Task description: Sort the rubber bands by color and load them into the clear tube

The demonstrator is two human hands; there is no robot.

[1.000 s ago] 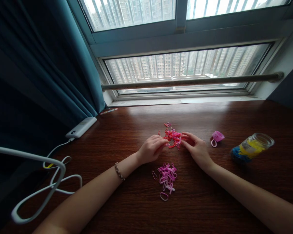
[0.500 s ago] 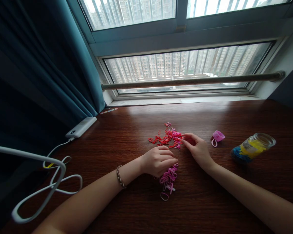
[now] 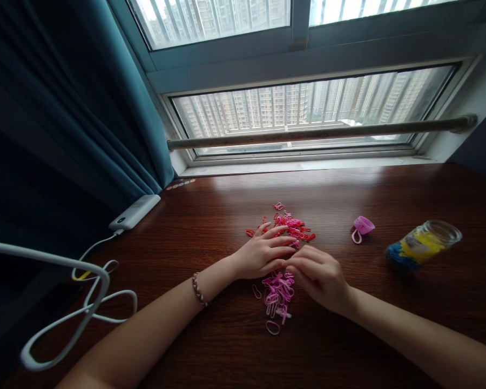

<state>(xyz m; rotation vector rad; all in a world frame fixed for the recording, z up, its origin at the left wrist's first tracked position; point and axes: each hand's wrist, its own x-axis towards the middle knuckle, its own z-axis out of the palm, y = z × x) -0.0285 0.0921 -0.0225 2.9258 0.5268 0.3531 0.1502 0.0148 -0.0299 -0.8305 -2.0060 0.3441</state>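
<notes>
Many pink bands, centre frame, looked light, soft, best pinched by one loop; left fingers spread apart, right fingers bunched, couldn't tell if clamped.

Reaching in from the lower left with the left arm, spreading the left hand palm down near the center, with fingers fanned rightward and slightly up. Extending the right arm from the lower right, bending the right hand's fingers toward the thumb, close by the left thumb.
</notes>
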